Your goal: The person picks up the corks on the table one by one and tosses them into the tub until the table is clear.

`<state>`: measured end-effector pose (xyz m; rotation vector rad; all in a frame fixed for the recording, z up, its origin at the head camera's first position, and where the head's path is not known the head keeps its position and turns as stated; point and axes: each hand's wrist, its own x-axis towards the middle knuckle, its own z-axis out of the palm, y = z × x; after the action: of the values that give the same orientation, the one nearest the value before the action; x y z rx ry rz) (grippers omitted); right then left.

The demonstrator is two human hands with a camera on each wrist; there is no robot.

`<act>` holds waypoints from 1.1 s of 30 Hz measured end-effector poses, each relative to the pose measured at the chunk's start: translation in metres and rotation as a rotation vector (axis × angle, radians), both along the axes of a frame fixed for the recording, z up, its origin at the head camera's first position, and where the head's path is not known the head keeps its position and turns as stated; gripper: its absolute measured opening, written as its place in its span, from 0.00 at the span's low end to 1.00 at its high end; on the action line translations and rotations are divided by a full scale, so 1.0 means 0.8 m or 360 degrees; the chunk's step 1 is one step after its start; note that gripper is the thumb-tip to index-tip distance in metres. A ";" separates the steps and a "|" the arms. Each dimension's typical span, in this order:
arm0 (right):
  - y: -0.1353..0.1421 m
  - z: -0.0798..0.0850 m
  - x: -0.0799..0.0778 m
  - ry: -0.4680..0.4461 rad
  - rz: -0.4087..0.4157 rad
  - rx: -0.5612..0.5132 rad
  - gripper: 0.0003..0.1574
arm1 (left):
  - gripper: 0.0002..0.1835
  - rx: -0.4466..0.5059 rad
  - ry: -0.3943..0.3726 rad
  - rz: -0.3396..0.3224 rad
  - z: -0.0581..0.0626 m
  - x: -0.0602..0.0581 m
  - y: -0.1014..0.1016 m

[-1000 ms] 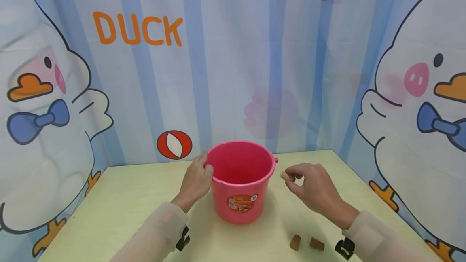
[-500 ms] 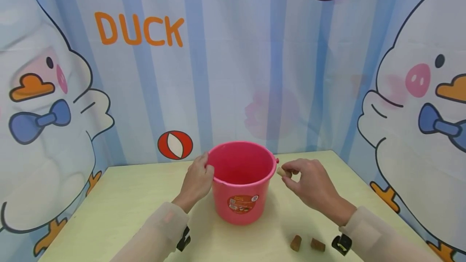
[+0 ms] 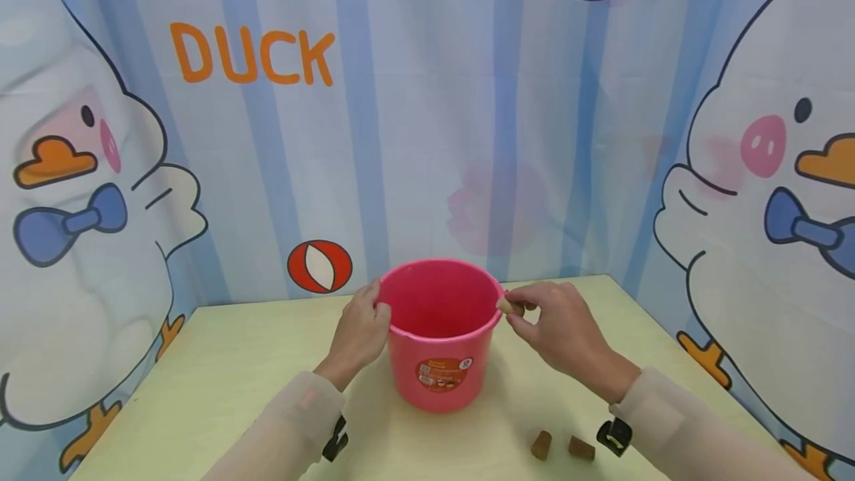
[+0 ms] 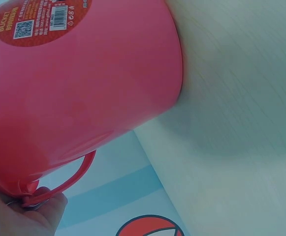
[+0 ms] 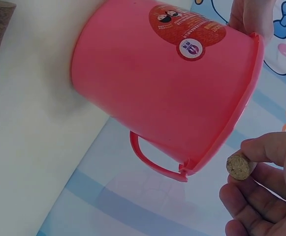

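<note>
A pink plastic bucket with an orange label stands upright on the table. My left hand grips its rim on the left side, thumb toward the front; the left wrist view shows the fingers by the handle's joint. Between thumb and fingers my right hand pinches a cork stopper, right by the bucket's right rim in the head view. Two more brown corks lie on the table in front and to the right of the bucket, below the right hand.
The pale yellow table ends at a light blue curtain with printed ducks and the word DUCK. The bucket's pink handle hangs down behind it.
My right hand has moved left with the cork, from beside the bucket up to its right rim. The left hand and the bucket have stayed in place.
</note>
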<state>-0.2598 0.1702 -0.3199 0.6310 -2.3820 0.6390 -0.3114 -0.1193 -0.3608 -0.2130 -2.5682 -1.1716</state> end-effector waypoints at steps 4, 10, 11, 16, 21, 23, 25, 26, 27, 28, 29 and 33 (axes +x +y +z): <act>-0.004 0.003 -0.003 -0.0008 0.0009 0.0007 0.10 | 0.32 -0.0017 0.0005 0.0001 0.002 0.002 0.000; -0.011 0.008 -0.004 -0.0011 0.0029 0.0018 0.10 | 0.32 -0.0021 0.0008 -0.0005 0.003 0.002 0.000; -0.012 0.009 -0.005 -0.0014 0.0028 0.0022 0.10 | 0.32 -0.0022 0.0008 -0.0005 0.003 0.001 0.000; -0.019 0.012 -0.006 -0.0035 0.0013 0.0021 0.08 | 0.32 -0.0024 0.0015 -0.0004 0.002 0.002 0.000; -0.025 0.012 -0.010 -0.0028 0.0035 0.0002 0.08 | 0.32 -0.0012 0.0011 0.0002 0.001 0.001 0.000; -0.027 0.012 -0.011 -0.0025 0.0048 -0.0001 0.08 | 0.32 -0.0010 0.0011 0.0002 0.001 0.001 0.000; -0.030 0.012 -0.012 -0.0033 0.0051 -0.0001 0.08 | 0.32 -0.0011 0.0018 0.0000 0.001 0.000 -0.001; -0.031 0.012 -0.013 -0.0036 0.0052 -0.0001 0.08 | 0.32 -0.0012 0.0020 0.0000 0.001 0.000 -0.001; -0.032 0.013 -0.014 -0.0041 0.0054 0.0000 0.07 | 0.32 -0.0014 0.0022 0.0000 0.000 0.000 -0.001; -0.033 0.013 -0.014 -0.0045 0.0055 0.0003 0.07 | 0.32 -0.0015 0.0024 -0.0001 0.001 0.000 -0.001; -0.034 0.013 -0.015 -0.0051 0.0057 0.0005 0.07 | 0.32 -0.0016 0.0026 -0.0001 0.001 -0.001 -0.001; -0.040 0.014 -0.018 -0.0074 0.0063 0.0016 0.08 | 0.32 -0.0014 0.0015 0.0001 0.001 -0.001 0.000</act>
<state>-0.2740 0.1384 -0.3086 0.6763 -2.4221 0.6659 -0.3120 -0.1197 -0.3600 -0.2188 -2.5651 -1.1567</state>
